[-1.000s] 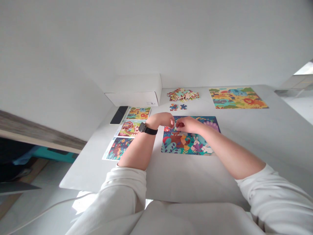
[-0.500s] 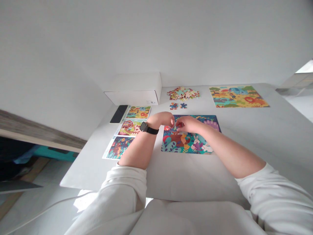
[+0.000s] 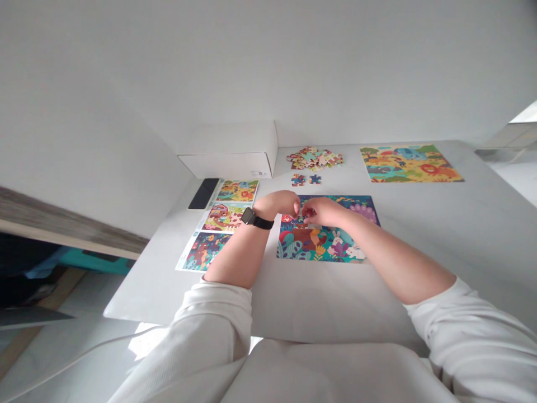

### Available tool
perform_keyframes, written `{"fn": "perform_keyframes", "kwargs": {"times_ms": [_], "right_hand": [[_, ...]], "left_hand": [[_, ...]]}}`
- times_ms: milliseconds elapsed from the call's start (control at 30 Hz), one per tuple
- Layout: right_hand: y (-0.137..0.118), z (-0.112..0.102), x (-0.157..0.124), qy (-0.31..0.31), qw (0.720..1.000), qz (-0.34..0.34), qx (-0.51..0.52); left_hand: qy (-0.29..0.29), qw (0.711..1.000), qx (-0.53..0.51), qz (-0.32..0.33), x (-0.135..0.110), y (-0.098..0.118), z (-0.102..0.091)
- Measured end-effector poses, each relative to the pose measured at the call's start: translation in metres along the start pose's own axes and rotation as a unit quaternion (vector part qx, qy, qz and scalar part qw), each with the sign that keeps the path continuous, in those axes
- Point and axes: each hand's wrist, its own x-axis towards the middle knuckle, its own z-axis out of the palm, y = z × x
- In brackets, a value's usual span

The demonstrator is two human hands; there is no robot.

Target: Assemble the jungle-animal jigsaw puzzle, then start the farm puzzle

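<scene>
**Night-forest jigsaw [image 3: 310, 242] laid flat mid-table under two bent hands**

The jigsaw is printed in deep blue and teal, with a brown bear, white rabbits, a purple many-bumped shape and leafy plants; its far left part is covered by the hands. Over it the left hand [image 3: 284, 202] is bent down at the wrist, its fingers mostly hidden, so whether anything is gripped cannot be told. The right hand [image 3: 322, 211] is set just beside it, fingers curled towards the thumb; whether a piece is pinched there cannot be made out.

Two loose knobbed pieces [image 3: 315, 179] are placed beyond the far edge, with a heap of paler pieces [image 3: 314, 159] behind. A flat yellow animal puzzle [image 3: 411, 163] is seen far right. At left are ranged a smooth white box [image 3: 229, 162], a glossy dark phone [image 3: 203, 193] and printed picture sheets [image 3: 222, 216], partly covered by the left forearm.

The jigsaw's straight near edge is separated from the near table edge by a broad strip of smooth pale tabletop [image 3: 327, 299]; more room is left to the right, beyond the right forearm.
</scene>
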Motion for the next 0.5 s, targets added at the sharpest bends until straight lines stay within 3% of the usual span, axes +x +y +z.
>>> {"fn": "perform_keyframes", "kwargs": {"times_ms": [500], "right_hand": [[-0.0044,-0.0028,-0.0027,-0.006,1.0,-0.01,0.018]], "left_hand": [[-0.038,0.999,0.01,0.008,0.0062,-0.0052,0.0028]]}}
